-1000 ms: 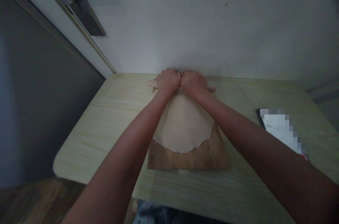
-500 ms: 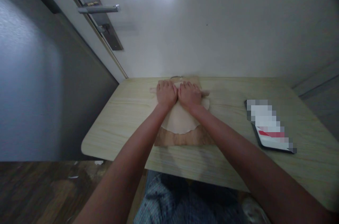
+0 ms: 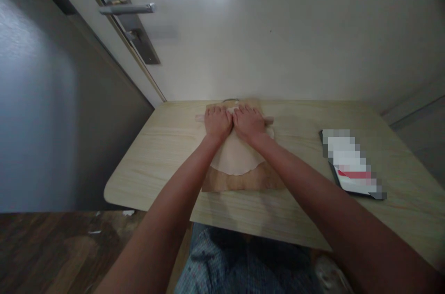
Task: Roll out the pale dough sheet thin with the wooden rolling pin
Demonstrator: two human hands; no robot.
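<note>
A flat pale sheet of dough [image 3: 238, 157] with a rounded near edge lies on a brown wooden board [image 3: 239, 182]. Across its far part runs a thin wooden rolling pin [image 3: 269, 120], whose ends stick out on both sides of my hands. My left hand [image 3: 218, 121] rests over the pin left of its middle, fingers bent forward over it. Beside it, thumbs almost touching, my right hand [image 3: 248, 121] covers the pin in the same way. The middle of the pin is hidden under both hands.
The board lies on a light wooden table [image 3: 153, 155] against a pale door with a metal handle [image 3: 128, 9]. A phone-like object [image 3: 351, 164], partly blurred out, lies on the table at the right. A metal ring [image 3: 231, 99] shows at the board's far edge.
The whole view has shifted slightly. Both hands stay on the rolling pin, with hardly any visible movement against the board.
</note>
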